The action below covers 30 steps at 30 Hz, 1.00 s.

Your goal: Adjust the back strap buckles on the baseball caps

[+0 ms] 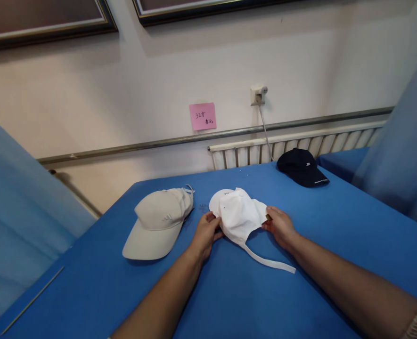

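A white baseball cap rests on the blue table in front of me, its brim pointing to the far left. Its loose back strap trails over the cloth toward the right. My left hand pinches the cap's near left edge, close to the brim. At the cap's right end, my right hand grips the back edge, where a small brass-coloured piece shows by the fingers. To the left lies a beige cap with its brim toward me, touched by neither hand.
A dark navy cap sits at the table's far right corner. Behind the blue table are a radiator, a metal rail and a plugged-in cord. Blue curtains hang at both sides. A thin stick lies at left.
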Motion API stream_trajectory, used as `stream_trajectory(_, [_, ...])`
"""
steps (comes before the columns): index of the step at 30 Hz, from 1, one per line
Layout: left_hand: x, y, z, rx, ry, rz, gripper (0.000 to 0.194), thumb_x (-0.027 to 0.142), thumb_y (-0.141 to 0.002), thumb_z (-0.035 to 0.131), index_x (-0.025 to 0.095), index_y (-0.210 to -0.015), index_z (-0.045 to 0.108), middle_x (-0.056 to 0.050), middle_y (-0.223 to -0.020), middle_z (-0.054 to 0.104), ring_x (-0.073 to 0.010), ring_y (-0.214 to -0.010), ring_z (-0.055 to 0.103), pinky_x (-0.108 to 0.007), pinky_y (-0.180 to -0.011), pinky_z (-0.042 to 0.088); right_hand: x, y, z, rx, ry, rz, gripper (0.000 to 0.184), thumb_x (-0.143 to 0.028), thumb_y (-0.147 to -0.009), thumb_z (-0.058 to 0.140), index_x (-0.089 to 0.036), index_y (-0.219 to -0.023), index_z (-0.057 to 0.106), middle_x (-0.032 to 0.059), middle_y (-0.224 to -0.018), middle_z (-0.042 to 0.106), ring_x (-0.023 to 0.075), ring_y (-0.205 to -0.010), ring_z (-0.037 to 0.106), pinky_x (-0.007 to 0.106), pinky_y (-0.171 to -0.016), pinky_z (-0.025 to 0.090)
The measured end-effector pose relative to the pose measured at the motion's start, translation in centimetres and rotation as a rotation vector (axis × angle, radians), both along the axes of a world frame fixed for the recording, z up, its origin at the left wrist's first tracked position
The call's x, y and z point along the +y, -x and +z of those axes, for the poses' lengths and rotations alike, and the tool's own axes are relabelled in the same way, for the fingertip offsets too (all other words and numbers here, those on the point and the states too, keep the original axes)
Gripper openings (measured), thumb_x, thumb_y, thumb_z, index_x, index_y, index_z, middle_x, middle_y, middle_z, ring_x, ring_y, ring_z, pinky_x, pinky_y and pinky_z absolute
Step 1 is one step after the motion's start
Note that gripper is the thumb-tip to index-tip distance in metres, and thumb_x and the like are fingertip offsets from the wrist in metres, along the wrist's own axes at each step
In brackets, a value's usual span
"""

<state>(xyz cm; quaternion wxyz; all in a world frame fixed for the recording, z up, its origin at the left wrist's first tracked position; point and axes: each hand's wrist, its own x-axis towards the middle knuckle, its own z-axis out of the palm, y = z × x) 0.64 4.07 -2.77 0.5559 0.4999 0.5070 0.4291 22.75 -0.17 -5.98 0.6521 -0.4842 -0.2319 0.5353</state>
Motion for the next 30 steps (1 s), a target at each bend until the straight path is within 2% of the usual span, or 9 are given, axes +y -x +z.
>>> stream_trajectory(3, [-1.2, -0.8, 0.2, -0.180, 0.276, -0.129, 0.062, 0.025, -0.077, 0.068, 0.022, -0.133, 0.042, -0.012, -0.112, 0.068, -0.0225, -0.085, 0.070, -0.039, -0.073, 0.059, 0.1, -0.2, -0.1, 0.031, -0.012, 0.014, 0.016, -0.033, -0.072, 0.065, -0.021, -0.073, 0.055, -0.0024, -0.061, 0.055, 0.0140, -0.055, 0.055, 0.027, -0.053, 0.049])
stream_trajectory(5, [-1.2, -1.0, -0.1, -0.234, 0.273, -0.116, 0.068, 0.019, -0.075, 0.070, 0.021, -0.136, 0.039, -0.012, -0.108, 0.069, -0.0201, -0.083, 0.070, -0.037, -0.076, 0.058, 0.1, -0.2, -0.2, 0.034, -0.029, 0.042, 0.017, -0.033, -0.071, 0.067, -0.021, -0.075, 0.056, -0.0019, -0.064, 0.057, 0.0139, -0.056, 0.056, 0.027, -0.055, 0.050])
stream_trajectory(8, [0.0, -0.6, -0.9, -0.197, 0.109, 0.002, 0.068, 0.013, -0.071, 0.071, 0.017, -0.133, 0.044, -0.012, -0.108, 0.068, -0.0197, -0.086, 0.070, -0.034, -0.078, 0.057, 0.1, -0.2, -0.3, -0.003, -0.065, 0.077, 0.021, -0.035, -0.069, 0.070, -0.020, -0.078, 0.059, -0.0014, -0.067, 0.060, 0.0134, -0.060, 0.057, 0.026, -0.058, 0.050])
stream_trajectory(12, [3.0, 1.1, -1.4, -0.013, -0.167, 0.172, 0.060, 0.011, -0.073, 0.069, 0.015, -0.129, 0.048, -0.014, -0.115, 0.067, -0.0229, -0.101, 0.068, -0.035, -0.086, 0.055, 0.0, 0.1, -0.1, -0.114, -0.061, 0.133, 0.025, -0.039, -0.066, 0.072, -0.018, -0.072, 0.061, 0.0000, -0.066, 0.063, 0.0137, -0.060, 0.057, 0.025, -0.057, 0.048])
stream_trajectory(16, [4.9, 2.7, -1.8, 0.157, -0.226, 0.214, 0.050, 0.006, -0.074, 0.065, 0.012, -0.122, 0.053, -0.019, -0.130, 0.060, -0.0256, -0.119, 0.060, -0.039, -0.097, 0.049, -0.1, 0.3, 0.1, -0.282, -0.045, 0.219, 0.025, -0.041, -0.071, 0.068, -0.018, -0.067, 0.059, 0.0017, -0.060, 0.064, 0.0135, -0.056, 0.057, 0.024, -0.053, 0.045])
stream_trajectory(20, [4.9, 2.8, -2.4, 0.218, -0.253, 0.213, 0.039, 0.012, -0.074, 0.069, 0.014, -0.112, 0.060, -0.017, -0.127, 0.062, -0.0267, -0.112, 0.063, -0.044, -0.101, 0.046, 0.1, 0.1, 0.0, -0.409, 0.005, 0.238, 0.028, -0.044, -0.075, 0.063, -0.019, -0.064, 0.056, -0.0007, -0.053, 0.060, 0.0112, -0.046, 0.053, 0.022, -0.045, 0.040])
stream_trajectory(25, [4.3, 2.4, -2.2, 0.259, -0.325, 0.228, 0.039, 0.017, -0.077, 0.068, 0.017, -0.116, 0.059, -0.014, -0.124, 0.064, -0.0254, -0.110, 0.063, -0.043, -0.098, 0.049, 0.2, -0.2, -0.2, -0.433, 0.019, 0.274, 0.034, -0.046, -0.075, 0.064, -0.020, -0.057, 0.052, -0.0039, -0.044, 0.052, 0.0086, -0.037, 0.044, 0.021, -0.038, 0.031])
stream_trajectory(27, [4.0, 2.5, -1.7, 0.294, -0.418, 0.272, 0.037, 0.019, -0.082, 0.062, 0.017, -0.119, 0.058, -0.014, -0.126, 0.061, -0.0248, -0.114, 0.060, -0.043, -0.098, 0.048, 0.2, -0.3, -0.2, -0.434, 0.017, 0.283, 0.035, -0.047, -0.076, 0.062, -0.020, -0.057, 0.052, -0.0041, -0.044, 0.052, 0.0084, -0.037, 0.044, 0.021, -0.038, 0.030])
stream_trajectory(30, [3.0, 2.5, -0.7, 0.405, -0.692, 0.286, 0.033, 0.022, -0.088, 0.054, 0.017, -0.120, 0.056, -0.015, -0.133, 0.055, -0.0254, -0.122, 0.054, -0.044, -0.099, 0.047, 0.3, -0.2, -0.3, -0.431, 0.011, 0.292, 0.034, -0.047, -0.076, 0.061, -0.019, -0.058, 0.053, -0.0041, -0.044, 0.053, 0.0084, -0.038, 0.045, 0.020, -0.038, 0.031])
